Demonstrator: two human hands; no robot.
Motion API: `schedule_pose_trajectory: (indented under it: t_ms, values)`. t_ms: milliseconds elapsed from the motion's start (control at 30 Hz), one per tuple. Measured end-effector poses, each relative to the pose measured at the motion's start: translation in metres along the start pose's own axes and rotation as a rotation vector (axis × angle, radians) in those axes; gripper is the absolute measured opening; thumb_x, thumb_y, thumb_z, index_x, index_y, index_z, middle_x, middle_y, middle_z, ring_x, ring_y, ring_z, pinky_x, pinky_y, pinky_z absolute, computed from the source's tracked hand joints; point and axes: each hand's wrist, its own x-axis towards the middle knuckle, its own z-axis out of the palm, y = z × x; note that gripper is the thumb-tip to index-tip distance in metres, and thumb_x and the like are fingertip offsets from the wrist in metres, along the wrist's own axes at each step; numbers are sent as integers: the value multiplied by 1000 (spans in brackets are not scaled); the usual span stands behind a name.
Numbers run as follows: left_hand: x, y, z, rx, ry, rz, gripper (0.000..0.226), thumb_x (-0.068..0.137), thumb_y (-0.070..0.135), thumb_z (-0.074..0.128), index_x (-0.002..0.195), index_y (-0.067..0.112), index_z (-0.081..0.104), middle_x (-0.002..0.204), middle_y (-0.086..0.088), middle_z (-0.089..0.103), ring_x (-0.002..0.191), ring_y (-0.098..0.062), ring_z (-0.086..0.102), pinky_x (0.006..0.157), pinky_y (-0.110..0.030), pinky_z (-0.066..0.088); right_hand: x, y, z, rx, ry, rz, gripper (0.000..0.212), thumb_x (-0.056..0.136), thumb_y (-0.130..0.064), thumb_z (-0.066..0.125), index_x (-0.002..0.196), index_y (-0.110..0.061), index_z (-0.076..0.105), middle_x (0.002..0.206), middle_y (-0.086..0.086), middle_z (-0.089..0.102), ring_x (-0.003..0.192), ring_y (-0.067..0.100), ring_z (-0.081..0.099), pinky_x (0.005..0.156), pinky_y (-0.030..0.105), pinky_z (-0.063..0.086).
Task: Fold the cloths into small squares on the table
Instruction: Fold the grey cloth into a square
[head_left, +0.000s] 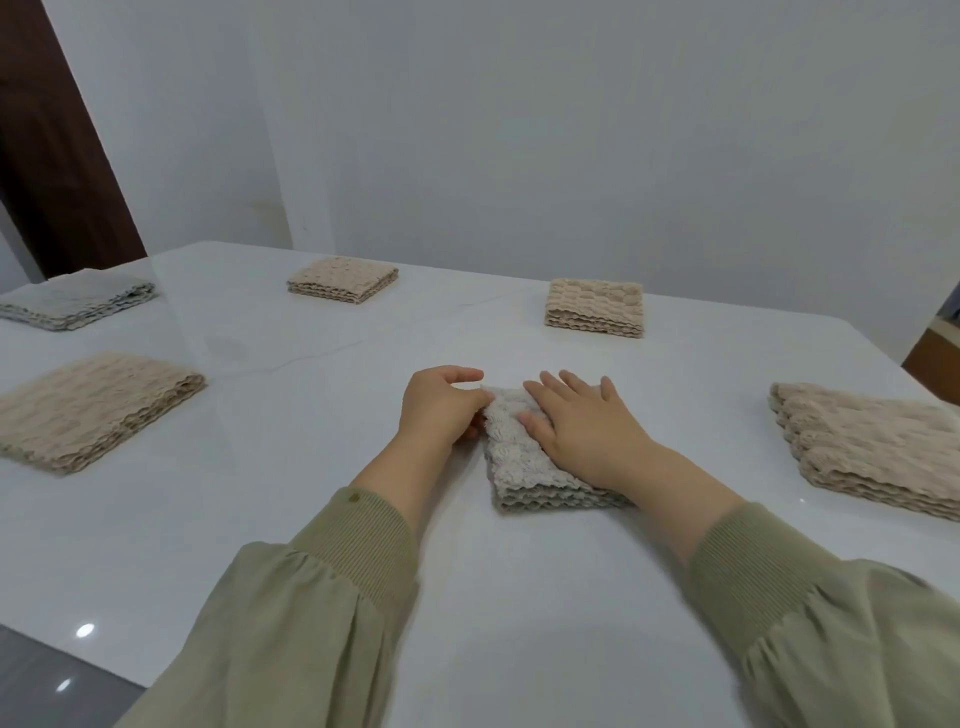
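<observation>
The pale waffle-weave cloth (524, 457), folded into a thick layered rectangle, lies mid-surface on the glossy white surface (311, 519). The left grip (441, 410) pinches its left edge with curled fingers. The right grip (582, 421) presses flat on top, fingers straight. Other folded cloths lie well apart from it: grey cloth (78, 306) at 10 o'clock, near-left beige cloth (93, 410) at 9, far-left beige cloth (343, 279) at 11, far-right beige cloth (594, 307) at 1, near-right beige cloth (872, 447) at 3. A pale wall (571, 130) stands behind, with a dark door (52, 156) at 10. The surface's near edge runs toward 7.

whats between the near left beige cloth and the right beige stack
Head view: the pale cloth, pinched by the left hand and pressed by the right hand.
</observation>
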Motion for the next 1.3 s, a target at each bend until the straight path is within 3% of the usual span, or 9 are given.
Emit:
schedule_pose_trajectory:
  t_ms: [133,267,367,433,567,733,933,1167,1300]
  values:
    - [2,-8,-1,253,133,101,28,76,2,56,95,19,67,73,-4,70,63,-16,67,69,-29,55,0,1,2,5,-27,95,63,96,-56,10,151,-24,12,159,-2,9,146,19,4,115,52,0]
    - [-5,-4,-5,285,210,324,32,87,3,45,105,20,66,108,-1,66,101,-17,61,93,-34,48,-4,0,4,72,50,77,58,99,-49,15,150,-21,17,159,0,11,146,18,6,116,49,2]
    - [-24,7,0,458,44,654,38,94,5,40,124,15,60,128,0,57,124,-14,44,106,-25,32,-10,1,2,222,369,50,46,100,-28,25,142,-14,37,155,4,27,144,17,19,116,43,6]
    - [-29,5,6,763,-154,731,41,99,16,35,139,15,44,146,-1,42,137,-17,28,113,-30,23,-13,4,-1,228,470,42,51,95,-28,20,136,-13,45,149,5,37,141,20,27,115,44,11]
    - [-20,-10,8,1228,-409,398,56,101,42,14,151,20,3,160,5,-2,146,-18,-2,118,-46,8,-12,15,5,121,43,153,53,100,-36,15,147,-17,25,157,-1,19,145,20,14,114,49,8]
    - [-17,-14,6,1168,-382,371,60,100,49,16,151,21,2,159,5,-4,146,-17,-3,118,-45,4,-12,17,5,234,22,185,52,101,-36,22,150,-18,20,159,-2,11,146,18,8,116,47,6]
    - [-13,-12,0,902,-277,418,58,97,47,37,147,19,26,150,-2,34,138,-21,29,113,-39,23,-16,23,-1,570,202,250,46,98,-26,38,142,-10,37,144,10,43,132,24,38,108,30,27]
    - [-24,-5,-3,817,-350,446,53,97,40,45,144,21,33,145,2,42,133,-19,37,111,-42,26,-41,15,2,442,203,301,50,95,-32,43,141,-12,37,138,11,45,127,27,40,108,41,30]
    - [-32,-4,-7,766,-422,482,52,95,37,50,143,22,37,143,3,43,132,-15,37,111,-37,28,-61,12,-3,331,264,341,44,93,-38,42,129,-15,50,121,10,55,112,28,47,99,42,36]
